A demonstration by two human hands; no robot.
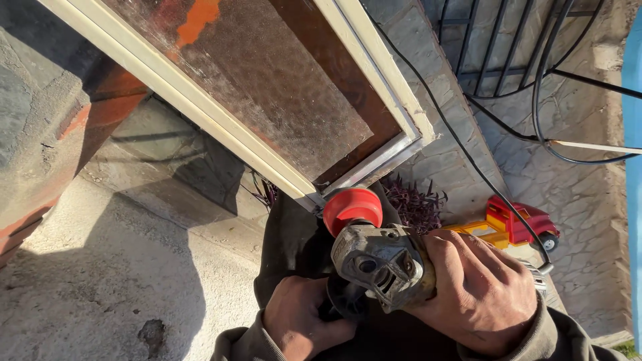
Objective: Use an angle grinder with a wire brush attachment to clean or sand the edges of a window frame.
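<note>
At the bottom centre of the frame, the left hand (299,319) is curled tight around the dark side handle (344,301) of an angle grinder (381,261), while the right hand (478,287), lower right, wraps closed around the grinder's grey body. The tool sits mid-frame, slightly below centre, and its red disc (352,208) points up, touching or just beside the lower corner of a pale metal window frame (361,184). That frame runs diagonally from the upper left toward the centre and holds a dusty, frosted glass pane (267,87). A black power cord (461,144) trails from the right hand up across the stone paving (548,174). Just beyond the right hand lie a purple-leaved plant (418,204) and a red and yellow toy truck (515,224). A black metal grille (495,47) fills the upper right.
</note>
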